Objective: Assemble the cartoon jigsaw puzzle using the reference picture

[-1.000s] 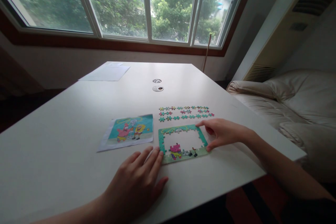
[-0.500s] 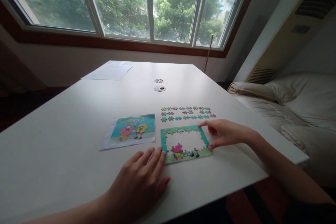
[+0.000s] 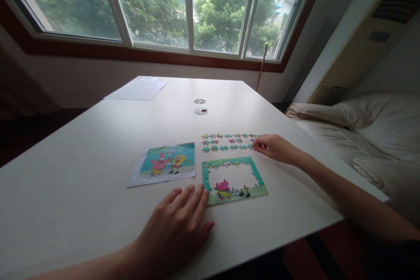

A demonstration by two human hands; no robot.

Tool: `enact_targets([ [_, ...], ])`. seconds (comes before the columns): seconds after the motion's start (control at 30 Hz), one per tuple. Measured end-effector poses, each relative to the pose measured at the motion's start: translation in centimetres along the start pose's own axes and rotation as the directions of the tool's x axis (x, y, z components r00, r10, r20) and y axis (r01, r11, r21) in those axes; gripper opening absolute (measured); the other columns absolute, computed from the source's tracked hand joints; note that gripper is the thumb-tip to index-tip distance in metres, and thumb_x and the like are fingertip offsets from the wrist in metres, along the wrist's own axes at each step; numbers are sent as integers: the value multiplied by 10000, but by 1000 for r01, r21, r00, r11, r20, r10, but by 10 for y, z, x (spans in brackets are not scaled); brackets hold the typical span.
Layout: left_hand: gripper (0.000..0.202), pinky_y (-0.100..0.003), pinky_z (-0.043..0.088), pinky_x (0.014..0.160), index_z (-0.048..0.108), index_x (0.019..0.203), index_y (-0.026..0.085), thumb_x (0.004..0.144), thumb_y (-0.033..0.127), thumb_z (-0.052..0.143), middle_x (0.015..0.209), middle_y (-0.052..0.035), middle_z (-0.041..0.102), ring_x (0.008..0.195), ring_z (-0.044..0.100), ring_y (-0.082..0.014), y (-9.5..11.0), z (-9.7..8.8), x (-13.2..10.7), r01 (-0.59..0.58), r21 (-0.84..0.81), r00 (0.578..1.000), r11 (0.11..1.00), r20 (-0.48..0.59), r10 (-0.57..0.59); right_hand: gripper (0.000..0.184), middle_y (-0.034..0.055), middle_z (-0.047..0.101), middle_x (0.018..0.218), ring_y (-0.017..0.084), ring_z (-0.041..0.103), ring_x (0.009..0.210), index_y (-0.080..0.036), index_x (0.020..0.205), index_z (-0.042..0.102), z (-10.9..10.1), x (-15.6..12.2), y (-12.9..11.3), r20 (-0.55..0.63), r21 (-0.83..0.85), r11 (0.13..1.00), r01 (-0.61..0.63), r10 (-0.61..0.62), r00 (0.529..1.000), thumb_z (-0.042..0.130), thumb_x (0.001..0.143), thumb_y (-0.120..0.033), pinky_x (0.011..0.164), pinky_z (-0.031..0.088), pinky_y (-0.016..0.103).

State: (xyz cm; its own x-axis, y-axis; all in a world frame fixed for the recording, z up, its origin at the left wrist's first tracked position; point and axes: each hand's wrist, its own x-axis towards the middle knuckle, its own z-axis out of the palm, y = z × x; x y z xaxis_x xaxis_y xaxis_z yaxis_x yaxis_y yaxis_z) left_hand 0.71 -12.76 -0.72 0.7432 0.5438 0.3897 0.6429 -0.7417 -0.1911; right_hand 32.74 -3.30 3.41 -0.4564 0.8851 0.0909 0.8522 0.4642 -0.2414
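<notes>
A partly filled jigsaw puzzle [image 3: 261, 183] lies flat on the white table, its border joined and a pink patch built up at the lower left inside. My left hand [image 3: 180, 218] rests beside it with fingers stretched out, their tips on the puzzle's left edge. Beyond the frame, loose puzzle pieces [image 3: 234, 147] lie in three rows. At the right end of these rows is my right hand [image 3: 272, 148], thumb and fingers drawn together low over the pieces. Whatever sits between those fingertips is too small to make out, and the hand covers some end pieces.
Left of the puzzle lies a printed cartoon picture [image 3: 169, 162] on paper. Two round table inserts [image 3: 201, 111] are set farther back. White sheets [image 3: 136, 90] lie at the far left corner. A cushioned sofa [image 3: 367, 127] stands right of the table.
My right hand has left the puzzle's right edge and moved away from me to the right end of the loose pieces, its fingers drawing together. My left hand stays put.
</notes>
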Motion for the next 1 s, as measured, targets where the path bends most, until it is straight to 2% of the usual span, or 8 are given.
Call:
enact_targets([
  [0.2, 402, -382, 427, 797, 618, 1080, 155, 895, 374, 336, 1122, -95, 621, 946, 586, -248, 3, 5, -2, 35, -8, 999, 999, -30, -35, 148, 40, 629, 759, 112, 535, 641, -158, 827, 672, 10, 46, -27, 41, 75, 988, 136, -140, 989, 543, 775, -208, 610, 391, 212],
  [0.37, 393, -384, 426, 789, 613, 1083, 164, 891, 373, 341, 1133, -90, 617, 938, 591, -245, 3, 5, -3, 41, -22, 999, 999, -11, -41, 199, 36, 628, 770, 116, 539, 666, -157, 887, 664, 12, 76, -39, 110, 107, 976, 192, -203, 973, 617, 737, -280, 612, 390, 214],
  [0.5, 410, -391, 421, 804, 606, 1099, 162, 895, 375, 321, 1150, -89, 606, 960, 573, -247, 3, 8, -5, 60, -21, 998, 998, -16, -61, 247, 39, 635, 800, 124, 547, 678, -153, 864, 658, 17, 91, -44, 208, 121, 982, 146, -169, 964, 651, 695, -333, 596, 387, 219],
  [0.63, 413, -392, 419, 818, 598, 1111, 156, 890, 369, 321, 1161, -104, 594, 979, 556, -249, 4, 10, -7, 67, -26, 998, 997, -10, -67, 218, 25, 635, 780, 114, 541, 652, -159, 795, 648, 21, 103, -43, 360, 143, 988, 53, -102, 927, 668, 657, -327, 574, 382, 213],
  [0.7, 403, -393, 418, 818, 596, 1111, 161, 883, 370, 337, 1161, -99, 596, 979, 558, -252, 4, 10, -7, 69, -28, 998, 997, -1, -69, 212, 19, 624, 764, 107, 528, 642, -152, 772, 636, 21, 106, -41, 379, 168, 985, 35, -97, 920, 677, 642, -315, 562, 378, 207],
  [0.8, 391, -397, 415, 811, 589, 1115, 166, 875, 370, 358, 1163, -87, 598, 972, 567, -254, 4, 8, -6, 68, -27, 998, 997, 15, -67, 188, 2, 590, 708, 88, 494, 601, -137, 760, 620, 19, 101, -42, 324, 226, 973, 41, -115, 939, 670, 646, -277, 534, 359, 197],
  [1.0, 370, -389, 411, 804, 607, 1069, 154, 881, 348, 354, 1085, -92, 634, 943, 578, -250, 5, 0, -1, 69, 11, 997, 998, -33, -69, 238, -7, 567, 652, 82, 486, 579, -124, 909, 641, 13, 62, -62, 192, 484, 872, 73, -187, 963, 595, 743, -288, 541, 382, 202],
])
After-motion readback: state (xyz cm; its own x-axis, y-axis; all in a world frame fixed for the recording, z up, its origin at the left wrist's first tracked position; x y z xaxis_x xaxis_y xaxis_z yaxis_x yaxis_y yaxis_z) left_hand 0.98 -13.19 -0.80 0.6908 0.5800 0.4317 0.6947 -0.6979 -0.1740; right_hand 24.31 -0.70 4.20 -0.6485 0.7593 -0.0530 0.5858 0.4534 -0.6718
